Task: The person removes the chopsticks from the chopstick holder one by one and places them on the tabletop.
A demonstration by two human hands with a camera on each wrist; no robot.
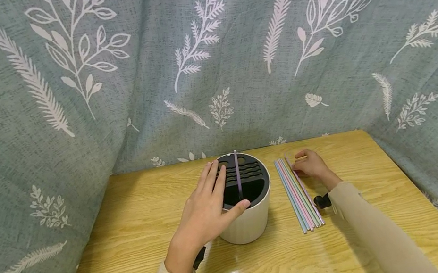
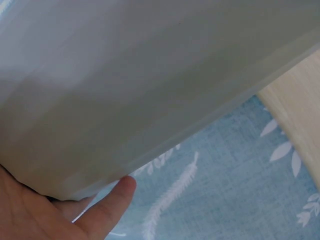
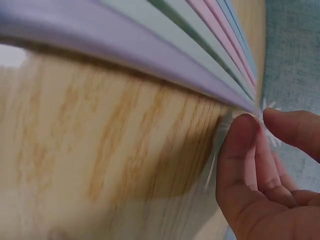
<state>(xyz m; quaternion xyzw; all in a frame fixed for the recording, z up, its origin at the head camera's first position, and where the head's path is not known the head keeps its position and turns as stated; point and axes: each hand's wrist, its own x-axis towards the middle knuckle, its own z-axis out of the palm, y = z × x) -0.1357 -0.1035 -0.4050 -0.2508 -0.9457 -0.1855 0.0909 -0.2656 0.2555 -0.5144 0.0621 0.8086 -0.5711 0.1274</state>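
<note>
A round white holder (image 1: 245, 224) with a black slotted top stands on the table. One slim purple stick, pencil-like (image 1: 238, 171), is upright in it. My left hand (image 1: 208, 205) rests over the holder's left side, fingers straight across the top and thumb along the near rim. In the left wrist view the holder's pale wall (image 2: 150, 90) hides most of that hand. To the right lie several pastel sticks (image 1: 294, 196) side by side. My right hand (image 1: 313, 164) is at the far end of the outermost purple stick (image 3: 150, 65), with a small gap between thumb and finger.
The wooden table (image 1: 148, 205) carries the holder left of the sticks. A leaf-patterned blue-green cloth (image 1: 148, 71) rises behind the table and hangs along both sides.
</note>
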